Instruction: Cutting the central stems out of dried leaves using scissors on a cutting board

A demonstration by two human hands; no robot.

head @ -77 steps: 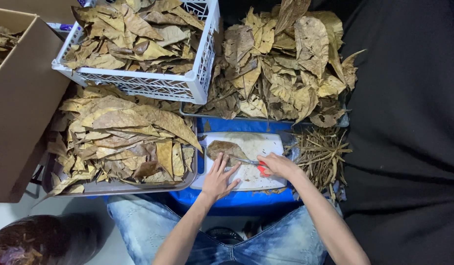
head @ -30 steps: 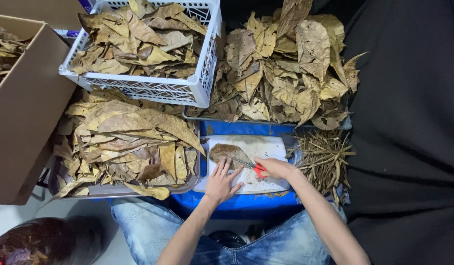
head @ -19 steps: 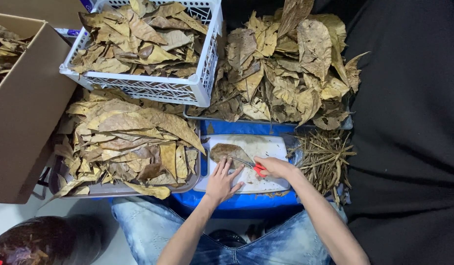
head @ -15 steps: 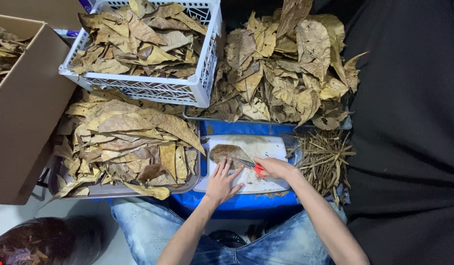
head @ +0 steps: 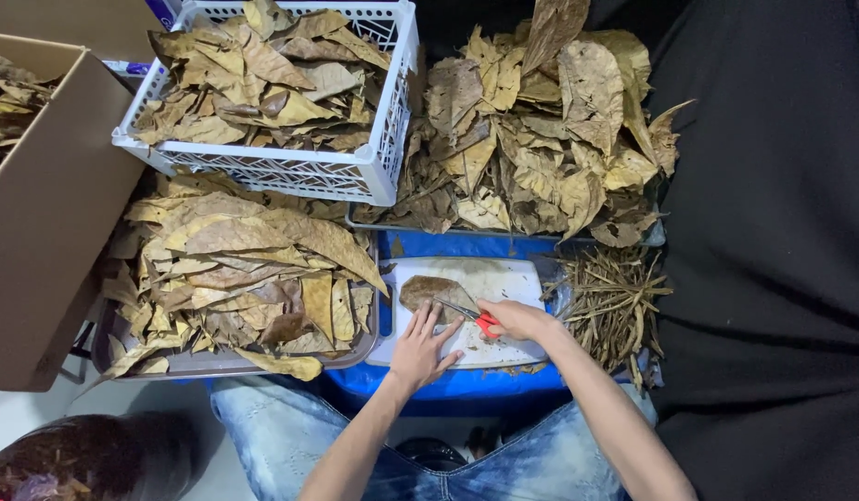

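Leaf (head: 431, 291) lies at twelve o'clock of your flat, spread left hand (head: 418, 345); your right hand (head: 515, 320) grips red scissors (head: 474, 318) on the board (head: 504, 278), stems (head: 613, 299) crowding three o'clock.

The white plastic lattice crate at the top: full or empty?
Full. The white plastic lattice crate is heaped with dry brown leaves rising above its rim.

Bright even overhead light, soft shadows, sharp (slight edge distortion)
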